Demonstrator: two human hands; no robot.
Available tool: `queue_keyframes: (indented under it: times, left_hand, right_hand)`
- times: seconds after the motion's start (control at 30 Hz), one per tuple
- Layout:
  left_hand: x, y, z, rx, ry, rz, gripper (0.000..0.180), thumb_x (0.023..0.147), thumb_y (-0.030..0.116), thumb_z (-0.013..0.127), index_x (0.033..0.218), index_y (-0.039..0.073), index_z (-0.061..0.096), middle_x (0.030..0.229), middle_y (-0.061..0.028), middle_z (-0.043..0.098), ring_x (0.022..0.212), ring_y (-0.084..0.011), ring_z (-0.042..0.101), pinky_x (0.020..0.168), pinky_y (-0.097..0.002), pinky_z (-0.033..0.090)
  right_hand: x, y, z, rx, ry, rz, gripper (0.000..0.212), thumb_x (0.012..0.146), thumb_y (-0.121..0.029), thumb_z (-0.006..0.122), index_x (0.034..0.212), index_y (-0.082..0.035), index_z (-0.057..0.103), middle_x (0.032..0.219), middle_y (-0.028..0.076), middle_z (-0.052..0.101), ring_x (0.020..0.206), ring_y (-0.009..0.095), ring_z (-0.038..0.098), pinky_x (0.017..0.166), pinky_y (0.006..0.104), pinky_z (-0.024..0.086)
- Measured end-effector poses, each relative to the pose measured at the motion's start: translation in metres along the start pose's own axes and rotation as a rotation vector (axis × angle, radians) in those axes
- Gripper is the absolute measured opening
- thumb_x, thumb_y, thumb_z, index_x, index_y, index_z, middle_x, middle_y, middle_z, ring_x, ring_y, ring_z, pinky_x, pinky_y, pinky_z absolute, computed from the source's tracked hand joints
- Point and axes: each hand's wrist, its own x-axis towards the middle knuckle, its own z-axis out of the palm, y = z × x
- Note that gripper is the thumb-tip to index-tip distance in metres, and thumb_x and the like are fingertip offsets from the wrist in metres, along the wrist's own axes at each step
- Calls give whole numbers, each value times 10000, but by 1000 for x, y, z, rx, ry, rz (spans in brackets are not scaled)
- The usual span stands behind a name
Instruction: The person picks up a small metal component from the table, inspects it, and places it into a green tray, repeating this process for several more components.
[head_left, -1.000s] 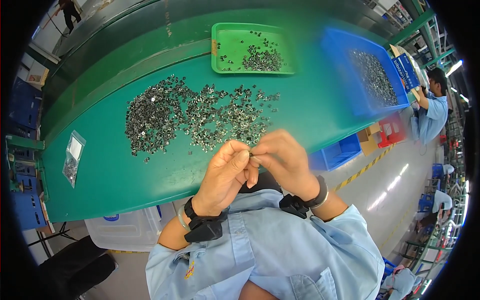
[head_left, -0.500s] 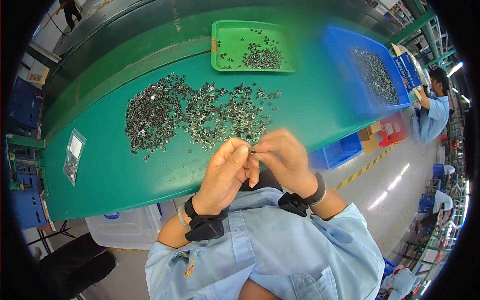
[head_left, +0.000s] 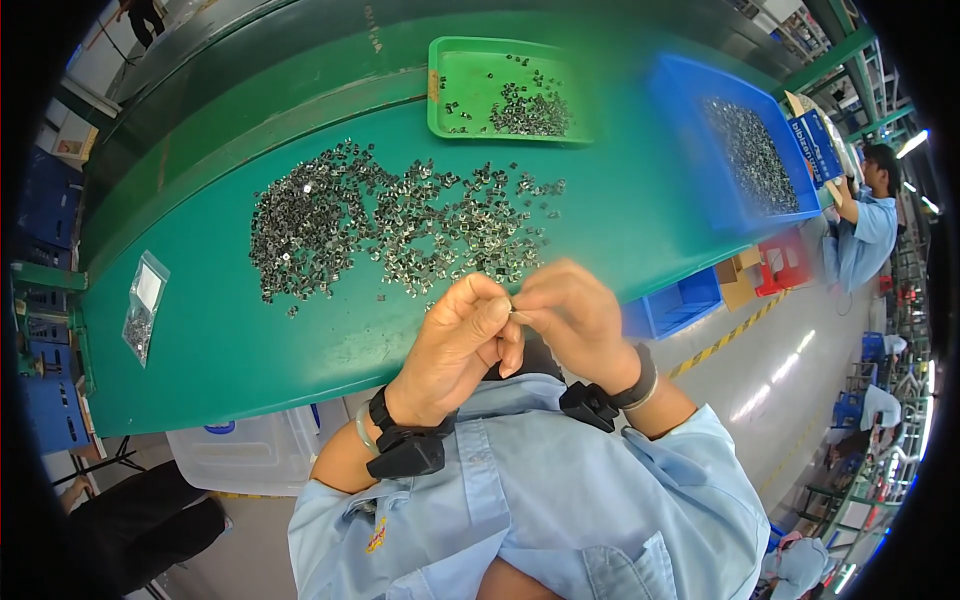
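Observation:
Both hands meet fingertip to fingertip at the near edge of the green table (head_left: 260,350). My left hand (head_left: 455,345) is closed, thumb and forefinger pinched on a small dark metal part (head_left: 513,309). From the right, my right hand (head_left: 575,325) pinches at the same small part, which the fingers mostly cover. Just beyond the hands, a spread of small black and silver metal parts (head_left: 310,220) lies on the table. Its right portion is looser than the dense heap at left.
Behind the heap is a green tray (head_left: 455,90) with similar parts. A blue bin (head_left: 690,150) of parts stands at right, a clear bag (head_left: 147,300) at far left. Below the table edge are another blue bin (head_left: 685,305) and a clear plastic box (head_left: 240,455). A co-worker (head_left: 870,230) stands far right.
Both hands have shifted very slightly to the right, still together. The small part shows less between the fingertips than before.

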Motion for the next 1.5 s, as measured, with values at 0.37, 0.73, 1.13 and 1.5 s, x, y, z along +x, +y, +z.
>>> queue_keyframes:
  times: [0.37,0.73,1.13,1.5]
  left_hand:
    - [-1,6,7,144,95,-50,173,946,217,502,935,49,460,770,-73,562,611,-156,550,515,-286,426]
    - [2,4,9,185,122,-38,166,965,215,460,947,51,453,742,-79,554,596,-159,538,517,-279,422]
    - [7,8,1,102,105,-4,162,972,180,429,1052,48,477,812,-92,545,609,-159,532,531,-282,440]
    - [5,7,-4,101,66,-40,143,959,125,433,1058,30,472,810,-96,544,595,-155,531,538,-296,461]
  right_hand:
    - [-5,7,-3,43,-37,62,147,763,-17,679,873,-65,594,810,68,601,740,200,589,620,297,479]
    - [-7,13,-4,87,-8,89,153,742,-8,689,852,-65,600,820,68,609,747,204,578,640,300,469]
    - [78,44,-58,-61,-7,351,65,851,-59,595,905,-22,592,839,43,604,794,130,586,709,261,476]
    - [97,85,-90,-414,-237,143,138,841,-77,608,965,-16,600,914,60,612,853,171,596,770,293,478]
